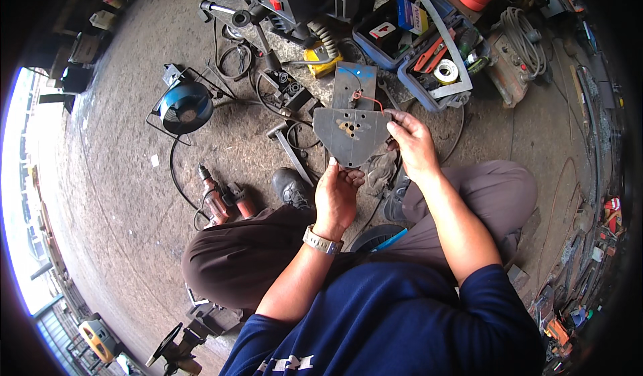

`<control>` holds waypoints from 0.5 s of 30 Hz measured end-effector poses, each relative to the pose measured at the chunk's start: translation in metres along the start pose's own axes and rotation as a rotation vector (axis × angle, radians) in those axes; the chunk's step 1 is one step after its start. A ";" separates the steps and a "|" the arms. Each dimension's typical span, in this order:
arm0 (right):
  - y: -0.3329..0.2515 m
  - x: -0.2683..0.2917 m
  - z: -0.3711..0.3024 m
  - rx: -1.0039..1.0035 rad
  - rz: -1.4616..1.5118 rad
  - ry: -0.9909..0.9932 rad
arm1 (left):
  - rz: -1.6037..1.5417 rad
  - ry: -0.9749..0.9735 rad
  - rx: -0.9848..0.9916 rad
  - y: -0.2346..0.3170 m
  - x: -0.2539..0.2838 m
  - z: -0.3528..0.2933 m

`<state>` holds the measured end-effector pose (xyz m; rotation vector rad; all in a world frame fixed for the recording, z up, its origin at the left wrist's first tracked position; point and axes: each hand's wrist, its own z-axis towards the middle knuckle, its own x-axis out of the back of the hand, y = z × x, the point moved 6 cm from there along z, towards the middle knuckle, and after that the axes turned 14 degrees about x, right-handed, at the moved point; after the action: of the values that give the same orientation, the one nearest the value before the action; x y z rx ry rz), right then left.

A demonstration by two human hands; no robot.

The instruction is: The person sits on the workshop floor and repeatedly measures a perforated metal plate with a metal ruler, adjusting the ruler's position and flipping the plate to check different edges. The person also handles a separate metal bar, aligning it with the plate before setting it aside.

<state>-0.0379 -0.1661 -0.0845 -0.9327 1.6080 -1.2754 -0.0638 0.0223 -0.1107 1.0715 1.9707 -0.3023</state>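
Between my hands is a dark grey metal plate (pixel 335 141), drilled with several holes and tapering toward me. My left hand (pixel 337 192) grips its lower tip, thumb on top and fingers beneath. At the plate's upper right corner, my right hand (pixel 414 141) pinches the edge, thumb on top. Just beyond lies another flat metal plate (pixel 346 81) with blue marking at its far end. A thin red wire (pixel 372 99) curls over that plate, close to the held one. Part of the far plate is hidden behind the one I hold.
An open blue toolbox (pixel 375 53) with tools and tape stands at the far right. To the left are a round blue fan (pixel 186 108) and a red power drill (pixel 214 200). Cables and a hammer-like tool (pixel 292 152) lie on the floor. Coiled cable (pixel 522 41) rests farther right.
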 end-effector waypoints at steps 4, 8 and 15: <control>-0.005 -0.003 0.000 -0.003 0.012 0.025 | 0.033 0.027 -0.001 0.000 0.000 0.000; -0.005 -0.003 0.000 -0.002 0.003 0.029 | 0.007 0.013 -0.003 0.000 0.002 0.000; -0.006 -0.003 -0.001 -0.003 -0.015 0.022 | 0.001 -0.005 -0.014 -0.001 0.004 0.002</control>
<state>-0.0375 -0.1645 -0.0784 -0.9372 1.6231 -1.2972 -0.0648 0.0229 -0.1151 1.0621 1.9647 -0.2894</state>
